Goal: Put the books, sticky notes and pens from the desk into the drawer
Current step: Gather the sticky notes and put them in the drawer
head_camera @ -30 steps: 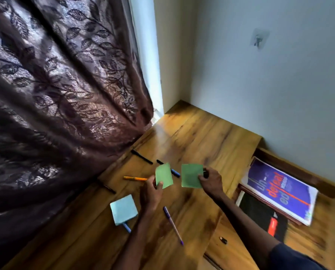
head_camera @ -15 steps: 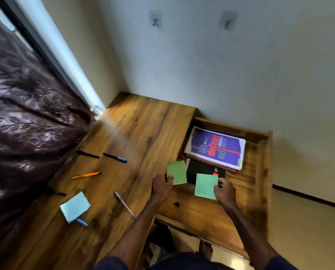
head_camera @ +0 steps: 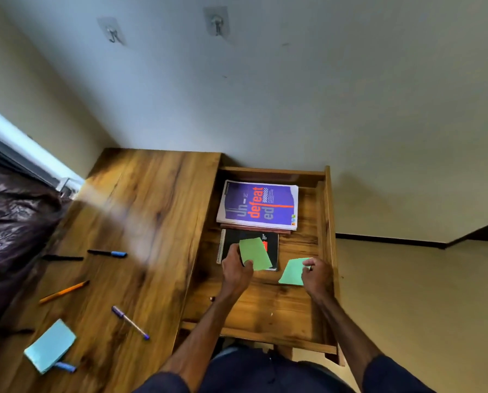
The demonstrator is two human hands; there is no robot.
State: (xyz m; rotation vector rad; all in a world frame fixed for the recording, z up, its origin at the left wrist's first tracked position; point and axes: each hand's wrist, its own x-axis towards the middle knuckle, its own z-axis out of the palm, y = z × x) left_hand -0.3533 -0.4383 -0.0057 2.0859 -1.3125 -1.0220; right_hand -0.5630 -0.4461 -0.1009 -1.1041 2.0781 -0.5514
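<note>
My left hand (head_camera: pixel 235 266) pinches a green sticky pad (head_camera: pixel 254 253) over the black spiral notebook (head_camera: pixel 231 239) inside the open wooden drawer (head_camera: pixel 327 211). My right hand (head_camera: pixel 317 275) pinches a second green sticky pad (head_camera: pixel 293 272) above the drawer's floor, to the right. A purple book (head_camera: pixel 258 205) lies on a stack at the drawer's back. On the desk (head_camera: pixel 152 194) remain a light blue sticky pad (head_camera: pixel 50 345), an orange pen (head_camera: pixel 63 292), a purple pen (head_camera: pixel 130 322), a blue-capped pen (head_camera: pixel 107 253), a black pen (head_camera: pixel 62 258) and a blue pen (head_camera: pixel 64 366) poking from under the blue pad.
A dark patterned curtain (head_camera: pixel 13 231) hangs over the desk's left edge, with another dark pen (head_camera: pixel 16 331) beside it. The wall (head_camera: pixel 293 95) with two adhesive hooks stands behind. A small dark item (head_camera: pixel 212 299) lies on the drawer's floor near my left wrist. Floor lies to the right.
Both hands carried the green sticky pads from above the desk rightward into the drawer. The view swung right, off the curtain and onto the drawer.
</note>
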